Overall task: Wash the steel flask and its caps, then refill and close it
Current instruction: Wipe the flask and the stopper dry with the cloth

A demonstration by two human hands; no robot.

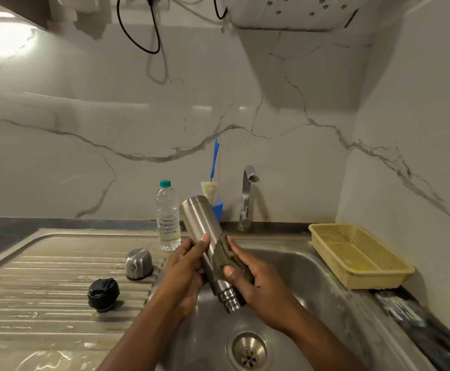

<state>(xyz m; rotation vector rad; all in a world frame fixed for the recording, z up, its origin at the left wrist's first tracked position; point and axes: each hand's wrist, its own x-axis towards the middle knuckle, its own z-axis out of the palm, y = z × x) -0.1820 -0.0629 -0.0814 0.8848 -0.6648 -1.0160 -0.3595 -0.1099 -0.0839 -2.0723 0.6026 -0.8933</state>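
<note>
**Flask scrubbed over the sink, both caps off**

Flask is held tilted above the sink, base up and away, threaded neck down towards the person. The left hand grips its body, thumb laid across the steel. The right hand is curled round a dark green scrub pad and presses it against the flask's side.

On the draining board to the left lie the steel cap and, nearer, the black cap, apart from each other. A water bottle stands just behind the flask, with a bottle brush and the tap at the wall. A yellow basket sits right of the sink.

Risks, as I judge them: smooth steel, if wet or soapy, may slip from the left hand and drop into the sink. A hard scrubbing stroke could swing the raised base into the water bottle and topple it. Whether the tap runs I cannot tell. The inside and both caps look unwashed yet, so refilling now would be too early.
</note>
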